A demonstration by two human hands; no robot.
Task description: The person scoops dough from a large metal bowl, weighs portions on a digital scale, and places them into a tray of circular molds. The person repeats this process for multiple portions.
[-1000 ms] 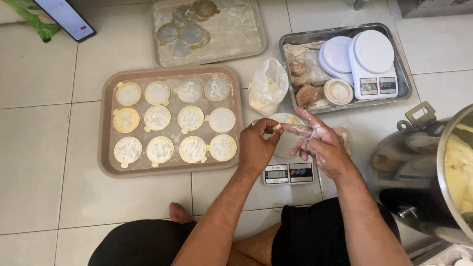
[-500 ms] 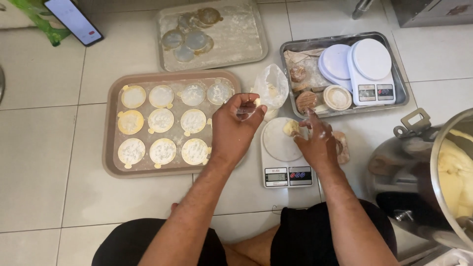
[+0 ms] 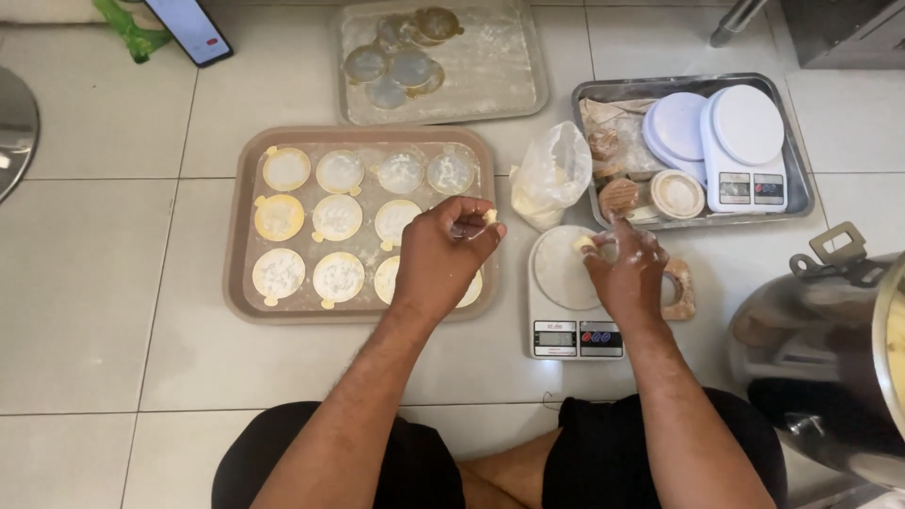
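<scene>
My left hand (image 3: 441, 253) hovers over the right part of a brown tray (image 3: 239, 247) and pinches a small bit of dough (image 3: 490, 216) in its fingertips. The tray holds several round yellow-rimmed discs (image 3: 337, 218) dusted with flour. My right hand (image 3: 630, 275) rests over a white kitchen scale (image 3: 563, 311) and holds a small piece of dough (image 3: 584, 245) on its round plate. A wooden mould (image 3: 681, 290) lies partly under that hand.
A floured tray (image 3: 509, 66) with several discs lies at the back. A metal tray (image 3: 792, 184) at right holds two white scales (image 3: 745, 151), a round mould and scraps. A clear plastic bag (image 3: 551, 174), a phone (image 3: 191, 28) and a large steel pot (image 3: 830, 358) stand around.
My left hand moved left from the scale to over the brown tray, carrying a bit of dough. My right hand lowered onto the scale's plate.
</scene>
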